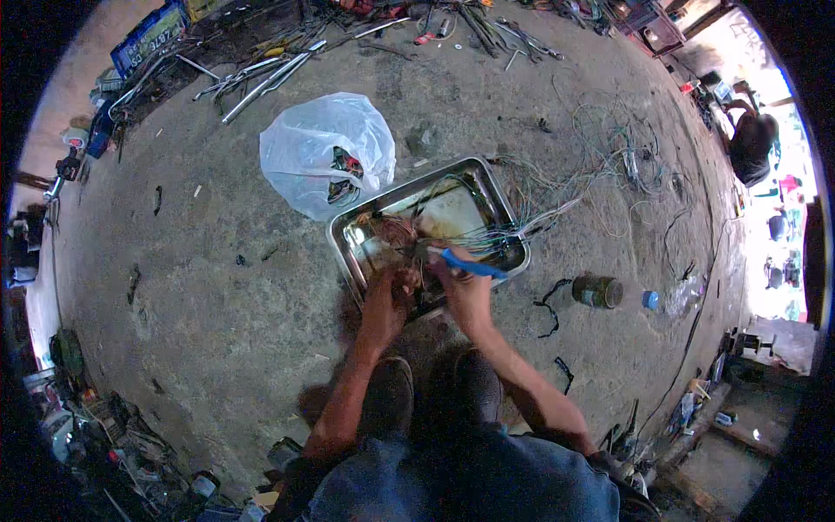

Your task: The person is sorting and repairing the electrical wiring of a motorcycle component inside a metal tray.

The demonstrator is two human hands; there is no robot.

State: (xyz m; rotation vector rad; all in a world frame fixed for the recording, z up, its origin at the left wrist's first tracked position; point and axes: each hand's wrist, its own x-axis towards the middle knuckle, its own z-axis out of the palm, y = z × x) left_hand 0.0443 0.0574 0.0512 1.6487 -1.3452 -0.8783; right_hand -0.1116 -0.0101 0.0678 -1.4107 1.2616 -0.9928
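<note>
A: ok so what's each hand up to over that shallow rectangular shiny metal tray [454, 214]?

B: Right hand [467, 289] has its fingers closed round a slim blue-handled tool [474, 264]. Left hand [385, 302] is curled in close beside it, but I can't tell what's between those fingertips, too dark and small.

A: And the wires?

B: The loose bundle of thin multicoloured wires [550, 214] runs out over the tray's right side and spreads across the grey concrete floor [235, 287]. There's also a tangled reddish-brown clump of strands [397, 230] inside the tray, just beyond the left hand.

A: Any tips for doing it cleanly?

B: I'd steady the work with the left, fingertips clear of the tool's tip (seriously, those hands are bare). Short, controlled moves probably beat yanking, since that bundle could snag. I'd also stay low over the tray so bits drop there, not beside the crumpled translucent plastic bag [317, 148] by its far left corner.
</note>
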